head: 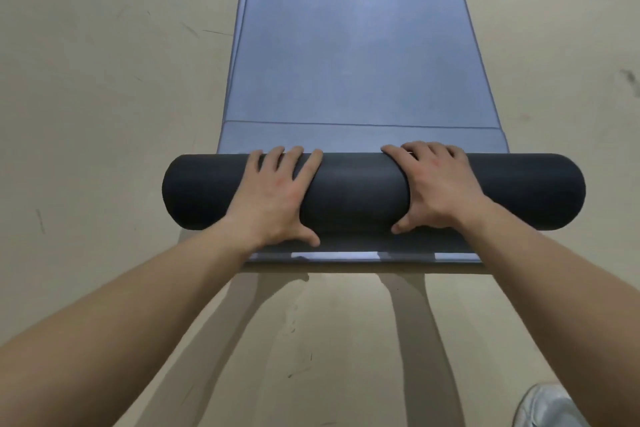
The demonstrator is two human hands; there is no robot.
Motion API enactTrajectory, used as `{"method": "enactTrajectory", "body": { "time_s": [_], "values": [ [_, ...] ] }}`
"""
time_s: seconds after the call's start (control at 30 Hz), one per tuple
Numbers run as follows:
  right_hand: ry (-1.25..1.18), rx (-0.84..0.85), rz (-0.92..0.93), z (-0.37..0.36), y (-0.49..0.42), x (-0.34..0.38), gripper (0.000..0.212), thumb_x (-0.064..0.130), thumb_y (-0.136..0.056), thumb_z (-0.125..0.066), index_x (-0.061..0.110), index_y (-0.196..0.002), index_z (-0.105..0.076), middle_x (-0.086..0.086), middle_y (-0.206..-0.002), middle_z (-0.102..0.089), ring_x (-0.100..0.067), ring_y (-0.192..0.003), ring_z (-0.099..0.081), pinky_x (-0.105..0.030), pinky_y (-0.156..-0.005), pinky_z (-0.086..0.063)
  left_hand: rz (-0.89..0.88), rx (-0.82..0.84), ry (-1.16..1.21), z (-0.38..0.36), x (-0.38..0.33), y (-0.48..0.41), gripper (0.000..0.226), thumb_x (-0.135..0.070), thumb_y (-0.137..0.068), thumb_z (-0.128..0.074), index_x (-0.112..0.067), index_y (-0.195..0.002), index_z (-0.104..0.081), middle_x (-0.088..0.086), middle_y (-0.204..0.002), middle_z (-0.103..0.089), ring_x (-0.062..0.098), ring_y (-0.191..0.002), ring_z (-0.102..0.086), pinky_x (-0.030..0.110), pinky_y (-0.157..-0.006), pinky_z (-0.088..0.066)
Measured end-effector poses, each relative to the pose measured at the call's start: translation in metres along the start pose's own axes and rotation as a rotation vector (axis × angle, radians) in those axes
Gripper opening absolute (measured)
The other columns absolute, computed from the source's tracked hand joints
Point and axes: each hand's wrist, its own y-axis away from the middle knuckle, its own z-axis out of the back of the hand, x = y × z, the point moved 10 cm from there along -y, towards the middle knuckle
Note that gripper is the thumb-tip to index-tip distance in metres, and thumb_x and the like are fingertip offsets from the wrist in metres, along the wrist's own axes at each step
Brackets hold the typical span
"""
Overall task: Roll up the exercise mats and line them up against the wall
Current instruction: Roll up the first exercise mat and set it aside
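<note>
A dark grey rolled mat [360, 191] lies crosswise on the near end of a flat blue mat [360, 45] that stretches away from me along the floor. My left hand [280, 194] rests on top of the roll left of its middle, fingers spread over the far side and thumb at the near side. My right hand [433, 191] lies on it right of the middle in the same way. Both ends of the roll stick out past the blue mat's sides.
The beige floor [104, 80] surrounds the mats on both sides, with scuff marks. A white shoe [547, 406] shows at the bottom right. The near edge of the blue mat [363, 258] lies just behind the roll.
</note>
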Motion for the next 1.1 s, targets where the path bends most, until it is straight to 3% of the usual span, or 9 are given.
{"method": "enactTrajectory", "body": {
  "time_s": [0.2,0.43,0.57,0.67,0.77,0.83,0.93,1.03,1.1],
  "values": [
    [0.143,-0.127,-0.039,-0.041,0.010,0.021,0.158,0.068,-0.054,-0.090,0.022,-0.160,0.017,-0.019,-0.168,0.009,-0.041,-0.155,0.012,-0.063,-0.122,0.007,-0.020,0.093,0.165,0.007,0.029,-0.060,0.138,-0.100,-0.048,-0.061,-0.031,-0.160,-0.019,0.002,-0.150,-0.050,0.030,-0.131,-0.051,0.048,-0.109,-0.041],
    [0.096,-0.230,-0.032,-0.030,-0.029,0.007,0.141,0.047,-0.056,-0.094,0.027,-0.160,-0.001,-0.014,-0.168,-0.014,-0.035,-0.156,-0.007,-0.059,-0.123,-0.005,0.130,0.191,0.297,0.004,0.053,-0.083,0.116,-0.095,-0.050,-0.069,-0.031,-0.144,-0.044,-0.005,-0.122,-0.065,0.024,-0.106,-0.061,0.038,-0.080,-0.045],
    [0.145,-0.166,0.018,-0.015,-0.040,-0.004,0.134,0.044,-0.066,-0.090,0.036,-0.160,0.005,-0.009,-0.169,-0.007,-0.038,-0.156,-0.003,-0.065,-0.122,-0.006,0.228,0.267,0.374,-0.011,0.045,-0.070,0.112,-0.101,-0.047,-0.060,-0.032,-0.135,-0.050,-0.002,-0.118,-0.066,0.025,-0.102,-0.060,0.040,-0.085,-0.049],
    [0.089,-0.158,-0.183,-0.017,-0.019,-0.014,0.119,0.022,-0.082,-0.081,0.038,-0.161,0.008,-0.018,-0.168,0.000,-0.048,-0.153,-0.004,-0.065,-0.120,-0.014,0.338,0.296,0.464,-0.023,0.029,-0.044,0.113,-0.106,-0.043,-0.052,-0.030,-0.127,-0.055,-0.001,-0.116,-0.067,0.024,-0.098,-0.061,0.041,-0.088,-0.052],
    [-0.369,-0.223,-0.508,-0.042,0.031,-0.029,0.095,0.017,-0.092,-0.068,0.032,-0.162,-0.006,-0.024,-0.156,-0.032,-0.045,-0.133,-0.044,-0.055,-0.108,-0.043,0.462,0.332,0.658,-0.038,0.003,-0.012,0.117,-0.108,-0.039,-0.049,-0.028,-0.123,-0.060,-0.003,-0.119,-0.069,0.026,-0.105,-0.064,0.043,-0.094,-0.052],
    [-0.900,-0.146,-0.618,-0.084,0.060,-0.018,0.074,0.033,-0.099,-0.053,0.041,-0.162,-0.012,-0.014,-0.138,-0.058,-0.035,-0.115,-0.060,-0.051,-0.102,-0.050,0.542,0.340,0.817,-0.047,-0.021,0.010,0.110,-0.104,-0.045,-0.054,-0.028,-0.124,-0.062,-0.004,-0.122,-0.069,0.025,-0.110,-0.064,0.041,-0.095,-0.052],
    [-1.498,-0.037,-0.597,-0.113,0.094,0.022,0.071,0.072,-0.081,-0.058,0.058,-0.146,-0.034,0.016,-0.138,-0.063,-0.017,-0.122,-0.063,-0.050,-0.106,-0.051,0.650,0.298,0.986,-0.051,-0.053,0.037,0.104,-0.097,-0.057,-0.060,-0.023,-0.130,-0.062,-0.002,-0.128,-0.068,0.027,-0.117,-0.063,0.037,-0.090,-0.048],
    [-1.572,0.022,-0.516,-0.120,0.117,0.034,0.110,0.079,-0.059,-0.083,0.052,-0.150,-0.029,0.023,-0.135,-0.062,-0.009,-0.121,-0.064,-0.043,-0.105,-0.052,0.726,0.287,1.118,-0.056,-0.083,0.056,0.101,-0.093,-0.063,-0.061,-0.018,-0.131,-0.061,0.001,-0.128,-0.068,0.027,-0.116,-0.063,0.038,-0.094,-0.050],
    [-1.511,0.006,-0.505,-0.115,0.133,0.022,0.111,0.075,-0.057,-0.086,0.048,-0.150,-0.032,0.021,-0.131,-0.065,-0.008,-0.116,-0.066,-0.040,-0.104,-0.053,0.771,0.288,1.289,-0.058,-0.108,0.068,0.110,-0.095,-0.056,-0.063,-0.016,-0.132,-0.060,0.002,-0.128,-0.068,0.027,-0.115,-0.064,0.041,-0.101,-0.052]
  ]
}}
